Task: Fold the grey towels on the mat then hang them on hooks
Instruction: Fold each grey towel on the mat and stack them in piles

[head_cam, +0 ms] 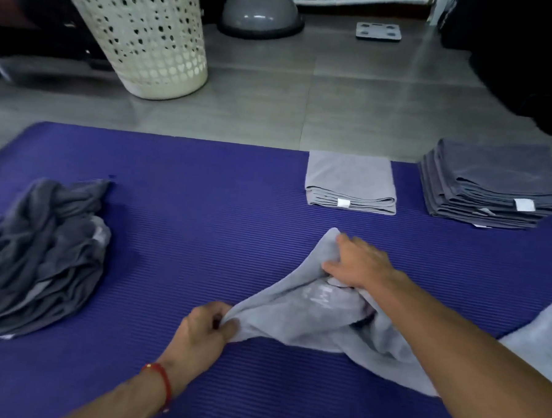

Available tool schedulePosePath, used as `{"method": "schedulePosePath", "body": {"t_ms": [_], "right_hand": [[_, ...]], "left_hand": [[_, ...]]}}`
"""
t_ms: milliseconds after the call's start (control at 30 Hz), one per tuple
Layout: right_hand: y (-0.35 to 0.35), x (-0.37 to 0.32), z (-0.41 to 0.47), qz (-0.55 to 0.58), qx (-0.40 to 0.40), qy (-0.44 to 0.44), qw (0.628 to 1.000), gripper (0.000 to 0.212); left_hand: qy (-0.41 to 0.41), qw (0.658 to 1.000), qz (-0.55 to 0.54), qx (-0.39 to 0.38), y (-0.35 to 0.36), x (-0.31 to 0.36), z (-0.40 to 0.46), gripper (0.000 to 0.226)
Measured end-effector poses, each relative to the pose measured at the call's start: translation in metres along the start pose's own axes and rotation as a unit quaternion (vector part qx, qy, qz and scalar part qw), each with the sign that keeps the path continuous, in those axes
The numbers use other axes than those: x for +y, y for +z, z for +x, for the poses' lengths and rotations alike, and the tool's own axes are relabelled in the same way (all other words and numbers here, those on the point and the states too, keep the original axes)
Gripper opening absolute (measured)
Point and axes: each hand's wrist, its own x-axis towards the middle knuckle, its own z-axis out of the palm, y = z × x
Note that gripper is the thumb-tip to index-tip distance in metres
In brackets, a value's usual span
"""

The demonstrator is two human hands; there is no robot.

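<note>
Ribbed purple mat (203, 237). Light grey towel (310, 316); folded light grey towel (350, 177); dark grey stack (493, 178); dark grey heap (42, 247). Cream perforated basket (140, 35). Red wristband (163, 382). Grey tiled floor (338, 94).

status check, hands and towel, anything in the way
Left hand pinches the light grey towel at a corner; right hand grips its far edge. Towel unfolded on the mat. Nothing in the way.

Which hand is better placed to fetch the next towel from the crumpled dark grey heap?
Left, probably. The left hand, pinching the light grey towel, lies nearer the crumpled dark grey heap; the right hand would have to cross over.
</note>
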Motion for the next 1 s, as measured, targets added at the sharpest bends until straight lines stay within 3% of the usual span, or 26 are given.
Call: {"method": "schedulePosePath", "body": {"t_ms": [100,167,233,333,400,500,600,667,800,1000], "right_hand": [[0.016,-0.027,0.026,0.071,0.008,0.067,0.995,0.081],[0.028,-0.038,0.033,0.071,0.071,0.092,0.991,0.065],[0.044,-0.06,0.033,0.064,0.119,0.05,0.99,0.047],[0.062,-0.098,0.026,0.091,0.106,0.015,0.99,0.047],[0.063,-0.108,0.03,0.071,0.102,0.022,0.992,0.045],[0.05,-0.098,0.047,0.027,0.078,0.025,0.996,0.03],[0.022,-0.096,0.053,0.023,0.069,-0.053,0.996,0.014],[-0.006,-0.113,0.058,0.044,0.113,-0.119,0.986,0.011],[-0.062,-0.18,0.083,0.021,0.147,-0.229,0.962,0.007],[-0.039,-0.256,0.116,0.061,0.147,-0.206,0.966,0.012]], "left_hand": [[-0.046,0.998,-0.042,0.029,-0.037,-0.039,-0.018,0.013],[-0.059,0.997,-0.038,0.043,-0.048,-0.064,-0.029,0.012],[-0.082,0.994,-0.057,0.042,-0.048,-0.085,-0.037,0.014],[-0.107,0.989,-0.105,0.019,-0.042,-0.106,-0.048,0.007],[-0.131,0.984,-0.118,-0.012,-0.034,-0.119,-0.057,0.035],[-0.175,0.972,-0.151,-0.049,-0.024,-0.113,-0.074,0.031],[-0.204,0.961,-0.187,-0.01,-0.015,-0.114,-0.075,0.016],[-0.228,0.942,-0.245,0.012,-0.018,-0.116,-0.073,0.01],[-0.26,0.907,-0.328,0.059,-0.028,-0.117,-0.071,0.012],[-0.292,0.85,-0.396,0.189,-0.056,-0.133,-0.057,0.02]]}}
